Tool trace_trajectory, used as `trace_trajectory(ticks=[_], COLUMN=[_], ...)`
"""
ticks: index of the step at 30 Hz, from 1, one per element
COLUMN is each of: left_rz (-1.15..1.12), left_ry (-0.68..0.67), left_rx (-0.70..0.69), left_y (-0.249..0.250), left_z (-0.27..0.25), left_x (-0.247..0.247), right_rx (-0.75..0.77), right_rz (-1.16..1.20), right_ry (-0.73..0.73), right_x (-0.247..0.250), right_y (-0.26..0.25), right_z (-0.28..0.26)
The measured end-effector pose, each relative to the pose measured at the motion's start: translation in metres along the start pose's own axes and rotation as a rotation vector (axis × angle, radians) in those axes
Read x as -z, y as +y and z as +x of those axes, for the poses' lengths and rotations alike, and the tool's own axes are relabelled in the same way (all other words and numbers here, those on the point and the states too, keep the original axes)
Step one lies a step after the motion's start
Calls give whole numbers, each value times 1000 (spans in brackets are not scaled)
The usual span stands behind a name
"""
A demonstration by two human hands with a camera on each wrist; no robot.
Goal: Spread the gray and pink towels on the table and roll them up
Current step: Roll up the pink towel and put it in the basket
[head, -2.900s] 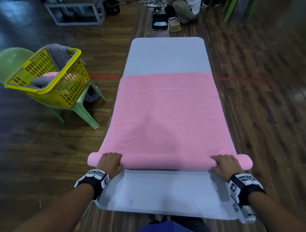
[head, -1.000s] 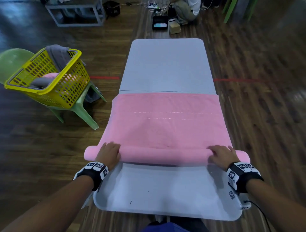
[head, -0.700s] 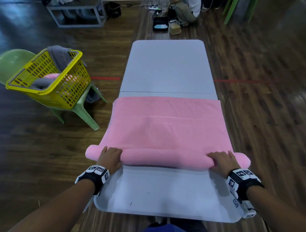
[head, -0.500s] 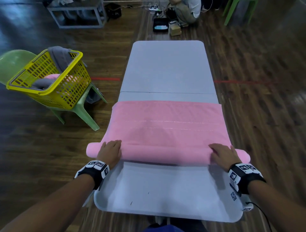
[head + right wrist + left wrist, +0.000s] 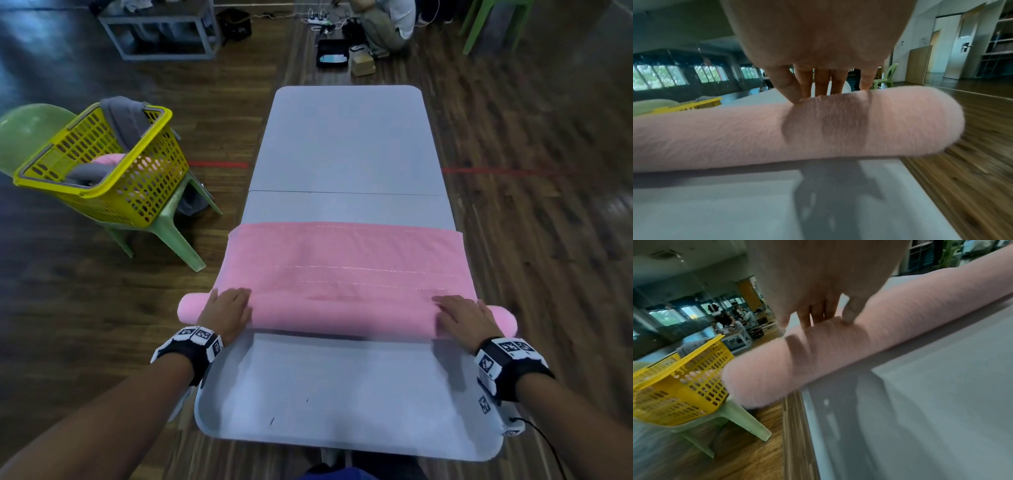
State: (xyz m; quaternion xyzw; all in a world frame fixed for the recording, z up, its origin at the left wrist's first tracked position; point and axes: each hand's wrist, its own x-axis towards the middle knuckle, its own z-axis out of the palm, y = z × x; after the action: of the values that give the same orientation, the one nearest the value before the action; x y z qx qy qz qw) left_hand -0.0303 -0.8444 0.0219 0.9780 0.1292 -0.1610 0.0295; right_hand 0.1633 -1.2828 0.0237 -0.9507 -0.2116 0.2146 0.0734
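The pink towel lies across the grey table, its near part wound into a thick roll that overhangs both table sides. My left hand presses flat on the roll near its left end, fingers straight over the top. My right hand presses the same way near the right end, fingers extended across the roll. A gray towel hangs over the rim of the yellow basket, beside another pink roll inside it.
The basket sits on a green plastic chair left of the table. Beyond the far table end a person crouches by cables and a black case. A grey shelf frame stands far left. Wooden floor surrounds the table.
Both hands have pushed the roll away from me over the last seconds. The roll has grown thicker and the flat pink part has shortened, its far edge drawing nearer.
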Motion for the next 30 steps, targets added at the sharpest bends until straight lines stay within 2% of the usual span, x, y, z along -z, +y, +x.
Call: trace_trajectory(ticks=[3,6,10,14,16,19,22,24,26,30], left_rz=[-4,99,92,-49,-43,51,97,37,-34,34], left_ry=[-50,-112,-117,63,26,-43,-104,-59,17,-69], left_rx=[-28,-23,-11,-41,-63,-73,-64,-52,-30,-67], left_y=[2,3,4,1,2,4,6,8,10,8], left_z=[-5,-13,-8,-1,-4,-11,-9,-6,-3,-7], left_x=[-4,-13,-4,-1,-3,-7,1,6,7,1], right_rx=[8,33,-15,-19,-12,16,14,-6,4,43], right_rz=[-1,-141,-181,-37,6,-98,-187,-141,-52,-78], right_ry=[-60,-80,-168,7,-33,-70,-113,-104,-30,-40], right_x=[-11,-23,-7,-1,-11,-25,-13,-2,1,-10], right_y=[-2,-1,-2,-6,-7,-3,-4,-7,-8,-11], right_z=[-6,-16,-8,2,-4,-16,-12,-1,8,2])
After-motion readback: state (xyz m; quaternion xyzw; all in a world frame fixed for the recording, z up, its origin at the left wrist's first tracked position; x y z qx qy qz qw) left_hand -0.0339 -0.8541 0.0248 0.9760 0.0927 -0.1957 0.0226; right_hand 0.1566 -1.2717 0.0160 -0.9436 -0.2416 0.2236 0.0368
